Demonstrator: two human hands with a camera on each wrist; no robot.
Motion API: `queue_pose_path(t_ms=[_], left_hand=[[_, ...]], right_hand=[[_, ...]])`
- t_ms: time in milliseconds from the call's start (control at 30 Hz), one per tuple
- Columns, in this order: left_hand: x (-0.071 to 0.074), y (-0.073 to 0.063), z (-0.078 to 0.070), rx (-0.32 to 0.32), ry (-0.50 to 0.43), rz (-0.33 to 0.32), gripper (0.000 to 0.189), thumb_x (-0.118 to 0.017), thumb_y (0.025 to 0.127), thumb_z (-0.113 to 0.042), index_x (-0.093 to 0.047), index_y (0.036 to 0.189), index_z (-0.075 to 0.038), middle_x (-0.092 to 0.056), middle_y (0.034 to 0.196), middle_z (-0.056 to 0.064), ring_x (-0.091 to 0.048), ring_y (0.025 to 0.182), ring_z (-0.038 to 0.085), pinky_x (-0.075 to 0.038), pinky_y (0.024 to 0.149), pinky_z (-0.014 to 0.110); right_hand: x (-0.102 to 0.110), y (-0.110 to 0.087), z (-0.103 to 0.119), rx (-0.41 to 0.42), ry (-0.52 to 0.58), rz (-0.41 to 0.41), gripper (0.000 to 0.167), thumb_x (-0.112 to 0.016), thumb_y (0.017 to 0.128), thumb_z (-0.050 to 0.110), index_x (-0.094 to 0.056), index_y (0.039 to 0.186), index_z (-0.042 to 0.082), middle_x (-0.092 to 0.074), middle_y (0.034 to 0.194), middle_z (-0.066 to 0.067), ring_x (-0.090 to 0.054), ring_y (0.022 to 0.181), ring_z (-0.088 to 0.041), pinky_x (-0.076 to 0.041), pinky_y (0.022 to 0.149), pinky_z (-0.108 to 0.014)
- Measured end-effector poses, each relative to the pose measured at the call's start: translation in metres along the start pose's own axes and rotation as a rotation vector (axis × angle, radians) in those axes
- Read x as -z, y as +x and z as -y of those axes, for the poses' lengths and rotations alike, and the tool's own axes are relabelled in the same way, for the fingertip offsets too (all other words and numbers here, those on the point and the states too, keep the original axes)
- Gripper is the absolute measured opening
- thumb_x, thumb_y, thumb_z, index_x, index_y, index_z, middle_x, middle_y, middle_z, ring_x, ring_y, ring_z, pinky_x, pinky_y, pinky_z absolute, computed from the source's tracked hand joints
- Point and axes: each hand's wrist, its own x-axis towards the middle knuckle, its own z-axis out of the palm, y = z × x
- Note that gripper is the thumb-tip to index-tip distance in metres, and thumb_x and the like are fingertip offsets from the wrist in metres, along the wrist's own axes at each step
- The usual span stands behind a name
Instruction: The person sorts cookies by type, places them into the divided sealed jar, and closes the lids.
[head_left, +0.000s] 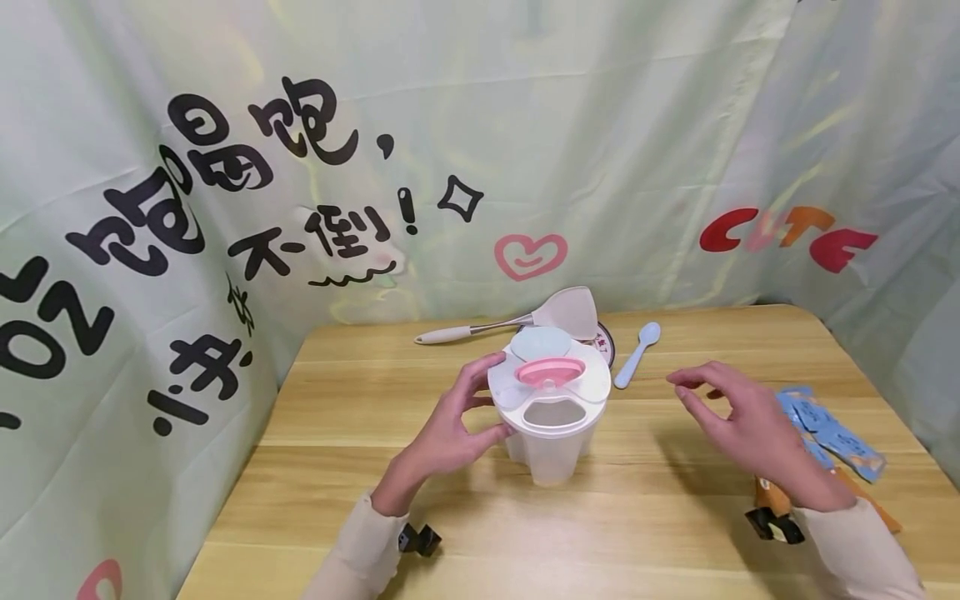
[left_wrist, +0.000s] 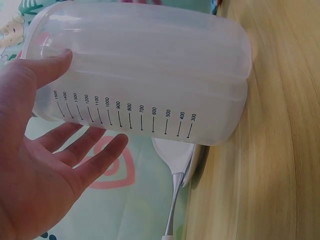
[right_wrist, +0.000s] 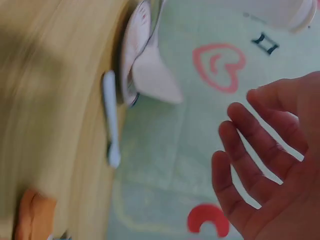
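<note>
Milky, translucent plastic in the container (head_left: 555, 454), smooth, soft sheen; opaque smooth plastic in its lid (head_left: 595, 387), glossier on the pink flap (head_left: 551, 372). Far: bright metal in the shaft of the spatula (head_left: 517, 320), matt at the head. Glossy film on the blue packets (head_left: 846, 442), right. Satin wood grain across the tabletop (head_left: 352, 408). Creased cloth in the backdrop (head_left: 637, 167); matt cloth in the sleeves (head_left: 362, 542), near.

spatula (head_left: 567, 312): near backdrop (head_left: 615, 150) | spoon (head_left: 635, 358) (pale blue): on table (head_left: 352, 417) | blue packets (head_left: 846, 440): table's right
</note>
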Motion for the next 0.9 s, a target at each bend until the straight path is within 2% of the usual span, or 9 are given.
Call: queue_pose_path(t_ms=[200,367,567,700,900], left_hand=[[-0.003,-0.001,0.001,-0.012,-0.003,-0.002,0.092,-0.085,0.091,-0.002,-0.035,0.166,-0.022,-0.05,0.167,0.009,-0.063,0.138,0.034,-0.064,0.108,0.045],[-0.003,-0.001,0.001,-0.016,0.006,-0.008,0.092,-0.086,0.092,-0.004,-0.035,0.166,-0.023,-0.048,0.169,0.008,-0.063,0.14,0.035,-0.064,0.108,0.046],[-0.003,0.0,0.003,-0.022,0.008,-0.005,0.091,-0.085,0.093,-0.004,-0.035,0.166,-0.022,-0.048,0.169,0.01,-0.063,0.139,0.036,-0.064,0.107,0.046],[-0.003,-0.001,0.002,-0.014,0.004,-0.008,0.092,-0.085,0.092,-0.003,-0.034,0.167,-0.022,-0.047,0.17,0.009,-0.062,0.14,0.035,-0.063,0.108,0.047],[-0.002,-0.001,0.001,-0.011,0.006,-0.012,0.092,-0.085,0.091,-0.003,-0.034,0.167,-0.022,-0.046,0.171,0.009,-0.062,0.139,0.035,-0.063,0.108,0.047]], right_hand=[[0.007,-0.015,-0.023,-0.078,-0.002,0.055,0.025,-0.082,0.093,-0.001,-0.081,0.114,0.013,-0.08,0.105,-0.006,-0.057,0.092,0.015,-0.055,0.072,-0.013],[0.005,-0.026,-0.042,-0.089,-0.033,0.08,0.023,-0.082,0.092,-0.002,-0.081,0.111,0.011,-0.078,0.103,-0.005,-0.055,0.087,0.013,-0.054,0.068,-0.016],[0.002,-0.036,-0.066,-0.122,-0.063,0.156,0.019,-0.083,0.092,-0.001,-0.081,0.109,0.007,-0.078,0.102,-0.006,-0.059,0.083,0.009,-0.057,0.065,-0.022],[0.003,-0.039,-0.074,-0.149,-0.062,0.227,0.016,-0.08,0.096,0.001,-0.08,0.111,0.006,-0.078,0.106,-0.01,-0.064,0.08,-0.002,-0.056,0.062,-0.024],[0.009,-0.039,-0.079,-0.188,-0.11,0.339,0.018,-0.079,0.098,0.007,-0.079,0.115,0.003,-0.077,0.107,-0.012,-0.07,0.089,-0.026,-0.057,0.067,-0.029]])
